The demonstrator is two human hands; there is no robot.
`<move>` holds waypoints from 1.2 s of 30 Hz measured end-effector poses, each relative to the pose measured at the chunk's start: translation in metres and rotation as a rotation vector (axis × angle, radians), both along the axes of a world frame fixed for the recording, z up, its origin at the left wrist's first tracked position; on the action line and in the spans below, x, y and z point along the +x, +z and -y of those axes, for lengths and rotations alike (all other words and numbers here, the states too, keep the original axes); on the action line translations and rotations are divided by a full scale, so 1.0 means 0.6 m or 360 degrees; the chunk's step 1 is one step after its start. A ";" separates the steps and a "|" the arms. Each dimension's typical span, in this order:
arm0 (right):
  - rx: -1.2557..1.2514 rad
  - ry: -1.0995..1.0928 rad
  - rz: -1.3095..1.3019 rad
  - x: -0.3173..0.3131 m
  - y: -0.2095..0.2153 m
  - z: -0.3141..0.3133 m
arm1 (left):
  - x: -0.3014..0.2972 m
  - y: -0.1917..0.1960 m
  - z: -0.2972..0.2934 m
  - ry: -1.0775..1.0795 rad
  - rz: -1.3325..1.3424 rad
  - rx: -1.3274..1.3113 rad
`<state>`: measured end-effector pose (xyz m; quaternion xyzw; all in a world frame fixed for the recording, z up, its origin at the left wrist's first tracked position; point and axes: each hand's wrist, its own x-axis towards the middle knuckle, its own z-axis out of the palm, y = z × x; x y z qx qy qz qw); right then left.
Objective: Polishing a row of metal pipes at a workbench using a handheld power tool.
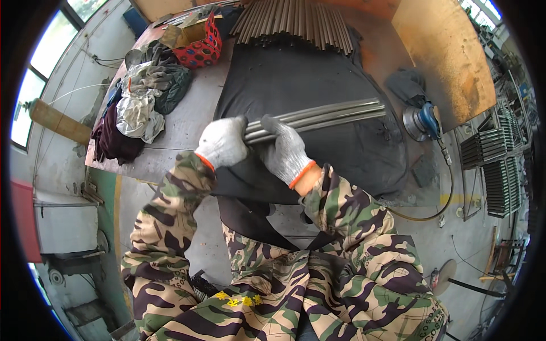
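Note:
A small bundle of shiny metal tubes (pixel 335 113) is held above the black cloth (pixel 273 79) that covers the work table. My left hand (pixel 224 141), in a white knit glove with a grey palm and orange cuff, closes round the bundle's left end. Further along the same tubes, my right hand (pixel 285 149) grips from below, its thumb lying over the top. The free ends stick out to the right, tilted slightly upward. Farther back, a row of many brownish tubes (pixel 293 25) lies side by side at the cloth's far edge.
A blue-topped sander (pixel 424 120) with a hose rests at the table's right, by a dark rag (pixel 406 84) and an upright wooden board (pixel 446 57). Piled clothes (pixel 139 108) and a red patterned box (pixel 200 48) occupy the left side. Metal racks (pixel 500 165) stand right of the table.

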<state>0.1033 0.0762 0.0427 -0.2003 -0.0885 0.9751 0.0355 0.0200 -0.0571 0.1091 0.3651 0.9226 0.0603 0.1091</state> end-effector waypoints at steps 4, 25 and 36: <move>0.0437 0.0720 0.0387 0.040 0.033 -0.007 | -0.072 -0.033 0.008 -0.0170 -0.0059 -0.0110; 0.4480 0.0199 -0.0059 0.118 -0.012 -0.307 | -0.008 -0.119 0.015 -0.0160 -0.0440 0.0259; 0.4191 0.0061 -0.0066 0.080 -0.064 -0.382 | -0.050 -0.109 0.005 -0.0334 -0.0609 0.0499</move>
